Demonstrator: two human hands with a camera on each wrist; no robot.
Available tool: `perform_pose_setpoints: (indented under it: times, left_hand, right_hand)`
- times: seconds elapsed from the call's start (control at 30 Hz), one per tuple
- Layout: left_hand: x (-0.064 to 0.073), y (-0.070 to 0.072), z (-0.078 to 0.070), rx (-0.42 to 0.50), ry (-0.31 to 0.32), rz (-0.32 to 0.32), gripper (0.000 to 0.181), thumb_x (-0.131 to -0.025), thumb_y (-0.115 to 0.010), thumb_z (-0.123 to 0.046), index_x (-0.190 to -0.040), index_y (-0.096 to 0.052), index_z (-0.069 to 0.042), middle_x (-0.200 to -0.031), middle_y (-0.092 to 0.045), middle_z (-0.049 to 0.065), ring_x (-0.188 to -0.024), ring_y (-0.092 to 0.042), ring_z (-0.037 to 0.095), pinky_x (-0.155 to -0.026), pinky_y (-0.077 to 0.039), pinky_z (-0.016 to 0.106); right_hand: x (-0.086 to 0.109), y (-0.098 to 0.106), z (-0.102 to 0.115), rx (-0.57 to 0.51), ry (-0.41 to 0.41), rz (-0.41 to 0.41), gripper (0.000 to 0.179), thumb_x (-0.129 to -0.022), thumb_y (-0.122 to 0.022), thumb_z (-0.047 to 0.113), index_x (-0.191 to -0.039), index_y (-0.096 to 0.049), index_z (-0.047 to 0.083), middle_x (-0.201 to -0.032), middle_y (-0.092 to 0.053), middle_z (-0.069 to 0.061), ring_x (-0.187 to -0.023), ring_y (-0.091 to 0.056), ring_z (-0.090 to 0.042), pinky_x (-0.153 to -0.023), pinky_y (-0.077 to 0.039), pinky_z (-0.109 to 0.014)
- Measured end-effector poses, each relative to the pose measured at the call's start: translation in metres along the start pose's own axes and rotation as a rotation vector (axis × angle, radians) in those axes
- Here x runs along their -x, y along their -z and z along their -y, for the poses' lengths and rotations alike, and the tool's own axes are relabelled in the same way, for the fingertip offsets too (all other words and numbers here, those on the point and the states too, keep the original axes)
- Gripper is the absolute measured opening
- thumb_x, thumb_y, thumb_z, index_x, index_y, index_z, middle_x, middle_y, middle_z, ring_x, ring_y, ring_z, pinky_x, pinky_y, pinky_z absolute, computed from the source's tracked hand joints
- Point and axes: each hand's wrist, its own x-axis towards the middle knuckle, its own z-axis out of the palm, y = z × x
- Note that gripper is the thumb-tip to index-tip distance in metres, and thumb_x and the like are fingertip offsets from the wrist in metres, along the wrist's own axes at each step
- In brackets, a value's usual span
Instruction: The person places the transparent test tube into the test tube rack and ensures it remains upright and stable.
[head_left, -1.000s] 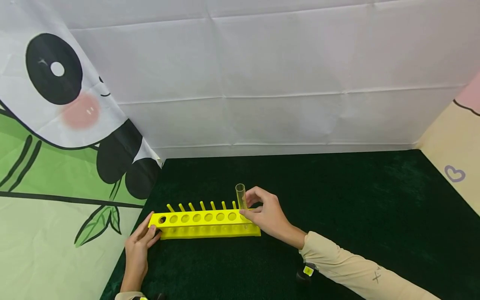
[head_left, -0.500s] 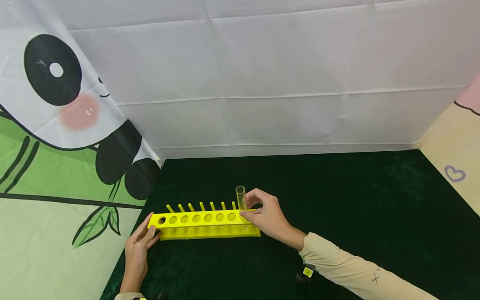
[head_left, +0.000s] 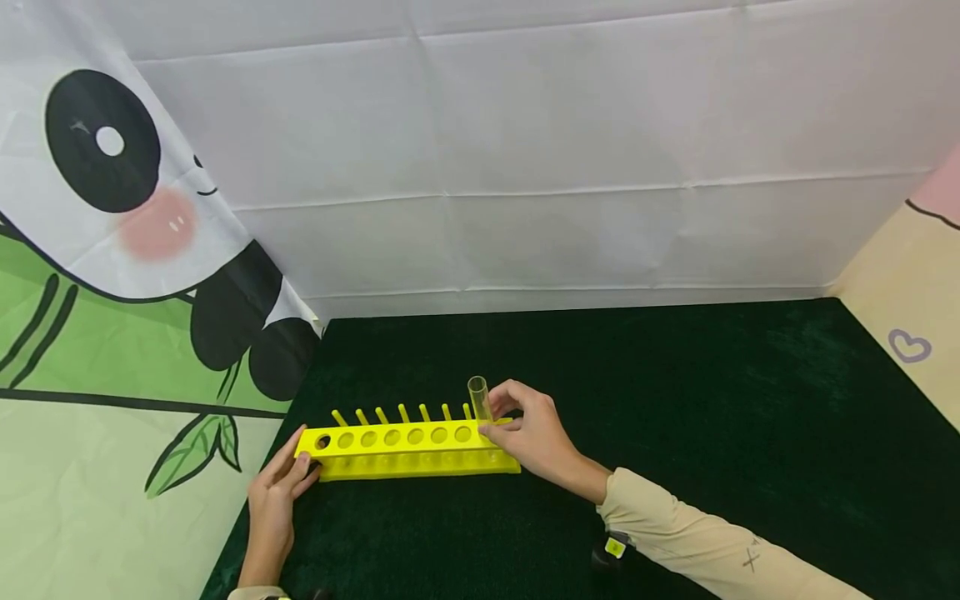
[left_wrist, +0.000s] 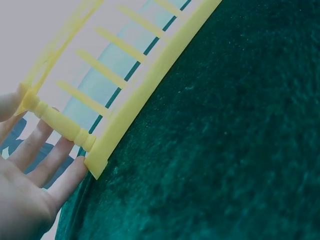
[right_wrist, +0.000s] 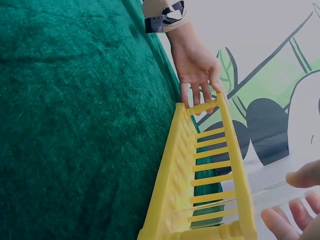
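Observation:
A yellow test tube rack point(head_left: 420, 450) with a row of round holes and a row of upright pegs behind stands on the dark green cloth. My left hand point(head_left: 273, 508) grips its left end, thumb at the front of the top bar and fingers at the end post point(left_wrist: 62, 122). At the rack's right end, a clear test tube point(head_left: 478, 398) stands in the last hole, leaning slightly left, its open mouth up. My right hand point(head_left: 536, 433) pinches the tube just above the top bar between thumb and fingers. In the right wrist view the tube is faint between the fingertips point(right_wrist: 270, 216) and thumb.
The green cloth point(head_left: 697, 400) covers the table. A white sheet point(head_left: 555, 242) hangs behind it, with a panda-print cloth point(head_left: 225, 325) at the left and a cream cloth point(head_left: 900, 283) at the right.
The tube's mouth has dropped slightly and tipped a little to the left. Both hands and the rack stay almost where they were.

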Motion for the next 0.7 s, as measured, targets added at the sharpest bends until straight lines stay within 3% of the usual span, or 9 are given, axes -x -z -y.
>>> perform_pose_setpoints:
  times: [0.5, 0.7]
  left_hand:
    - [-0.004, 0.005, 0.004, -0.023, 0.008, 0.044, 0.056, -0.097, -0.051, -0.038, -0.147, -0.037, -0.018, -0.153, -0.027, 0.009, -0.128, -0.038, 0.018, -0.083, -0.049, 0.017]
    - [-0.007, 0.014, 0.016, -0.089, -0.053, 0.067, 0.057, -0.096, -0.053, -0.039, -0.146, -0.038, -0.017, -0.148, -0.032, 0.014, -0.12, -0.044, 0.014, -0.081, -0.051, 0.017]
  right_hand:
    - [0.0, -0.002, 0.0, 0.042, -0.009, -0.004, 0.023, -0.082, -0.073, 0.009, -0.102, -0.06, 0.011, -0.1, -0.06, -0.001, -0.092, -0.06, -0.015, -0.075, -0.055, -0.028]
    - [0.001, 0.0, -0.001, 0.056, -0.019, 0.008, 0.02, -0.084, -0.072, 0.01, -0.101, -0.061, 0.011, -0.101, -0.062, -0.001, -0.093, -0.06, -0.015, -0.075, -0.054, -0.025]
